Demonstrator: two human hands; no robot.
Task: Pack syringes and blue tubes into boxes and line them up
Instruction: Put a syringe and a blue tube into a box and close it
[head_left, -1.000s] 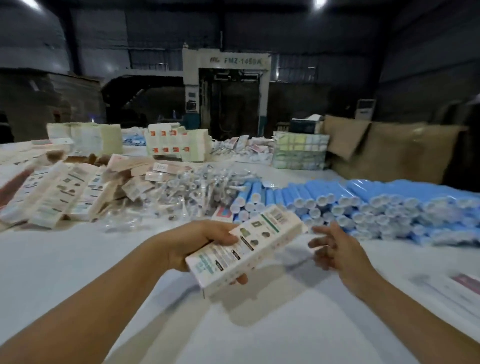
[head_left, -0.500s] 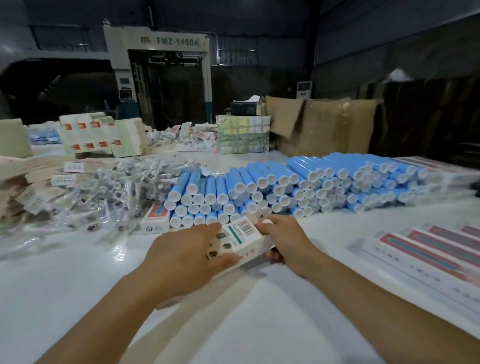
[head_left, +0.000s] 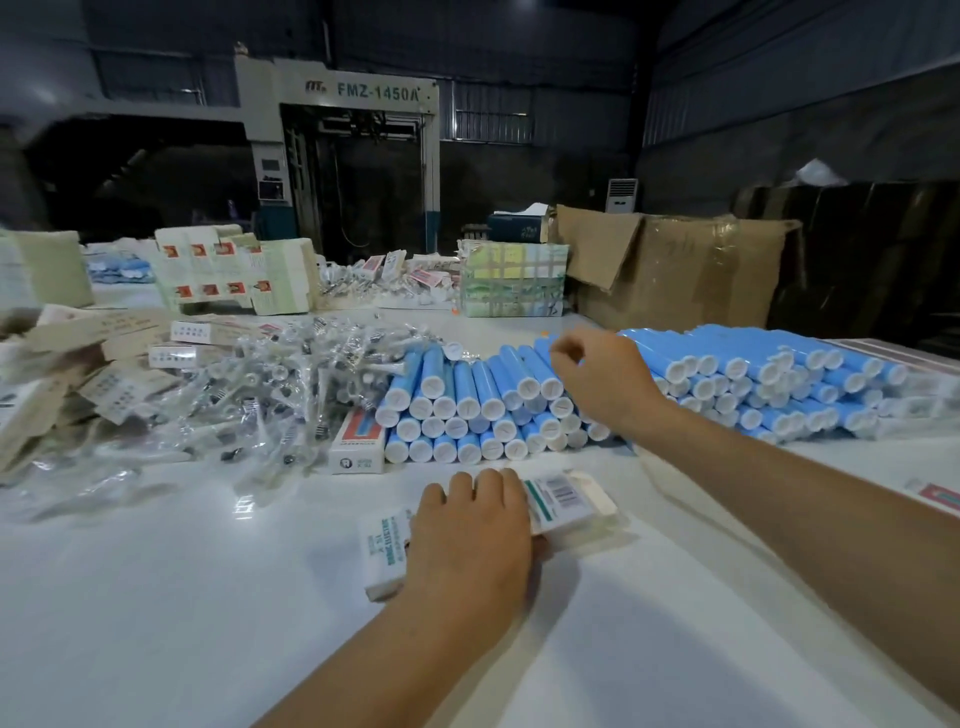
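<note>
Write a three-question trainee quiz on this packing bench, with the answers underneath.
1. True or false: the left hand holds the box down on the table.
2. Which pile does the right hand reach into? A) bagged syringes B) blue tubes C) flat cartons
3. Fill in: the bagged syringes lie to the ____ of the blue tubes in the head view.

Key
1. True
2. B, the blue tubes
3. left
</note>
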